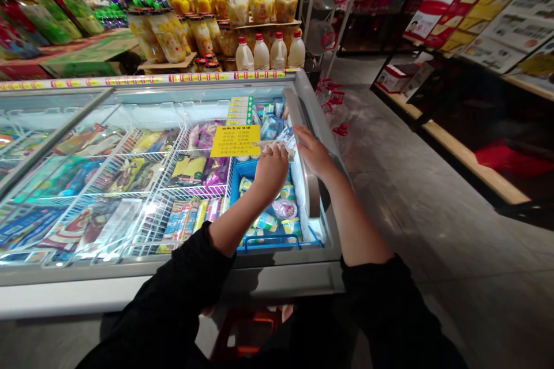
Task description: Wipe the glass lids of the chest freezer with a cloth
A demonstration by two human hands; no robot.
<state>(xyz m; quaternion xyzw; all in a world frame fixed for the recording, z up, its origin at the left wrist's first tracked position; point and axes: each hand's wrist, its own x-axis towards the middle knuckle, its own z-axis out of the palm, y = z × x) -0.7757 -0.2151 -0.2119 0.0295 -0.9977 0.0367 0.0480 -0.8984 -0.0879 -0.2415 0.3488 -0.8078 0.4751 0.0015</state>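
Observation:
My left hand (272, 168), with a ring on one finger, is closed over a pale crumpled cloth (291, 153). It presses the cloth on the glass lid of a chest freezer, beside a yellow paper sign (234, 142) with printed text. Over the grey curved handle (310, 184) at the lid's right end lies my right hand (312, 151), its fingers stretched out. Below the glass, a blue basket (273, 237) holds several small tubs, among them a purple-and-white one (284, 208).
White wire baskets (147, 207) inside the freezer hold packaged ice creams. Behind it stand jars of yellow fruit (261, 4) and white bottles with red caps (261, 53). Shelves with boxes (497, 40) line the right side, across a grey floor (389, 155). A red stool (246, 328) is below me.

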